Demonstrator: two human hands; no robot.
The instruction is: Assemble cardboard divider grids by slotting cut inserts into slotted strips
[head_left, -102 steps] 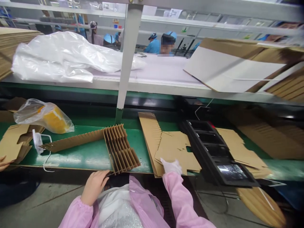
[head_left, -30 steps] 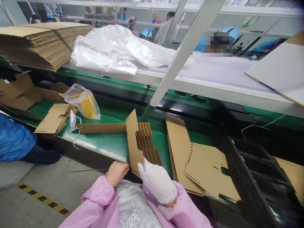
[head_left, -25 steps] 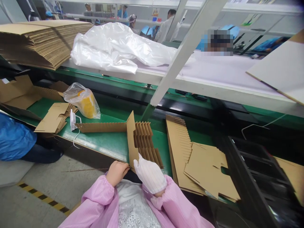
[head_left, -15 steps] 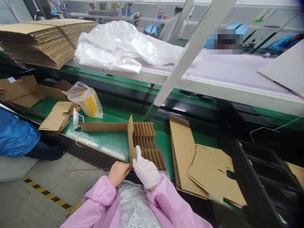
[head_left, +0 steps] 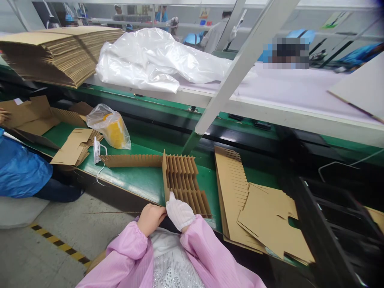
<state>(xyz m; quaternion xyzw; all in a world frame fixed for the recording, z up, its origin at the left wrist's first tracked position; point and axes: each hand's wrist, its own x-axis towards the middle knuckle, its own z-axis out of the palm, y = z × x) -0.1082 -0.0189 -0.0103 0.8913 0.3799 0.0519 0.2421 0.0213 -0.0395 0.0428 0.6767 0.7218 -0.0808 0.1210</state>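
Note:
A slotted cardboard divider grid (head_left: pixel 186 180) stands on the green work surface (head_left: pixel 135 178), with a long slotted strip (head_left: pixel 132 161) reaching left from it. An upright cardboard piece (head_left: pixel 165 174) crosses the strip at the grid's left side. My bare left hand (head_left: pixel 151 218) is closed at the near end of this upright piece, fingers pressed together on its bottom corner. My right hand (head_left: pixel 180 212), in a white glove, is closed on the same piece just above, its fingertips against the cardboard. Both hands are nearly touching each other.
Flat cardboard sheets (head_left: pixel 270 216) and slotted strips (head_left: pixel 229 192) lie at the right. At the left are cut cardboard pieces (head_left: pixel 70 148), a small white fan (head_left: pixel 96 150), a bagged yellow roll (head_left: pixel 115 130) and a co-worker's blue sleeve (head_left: pixel 24 168). A plastic sheet (head_left: pixel 156 60) covers the shelf.
My right hand has moved down and left, and its raised finger has folded onto the upright piece. That piece now stands slightly lower in the strip. My left hand has barely moved.

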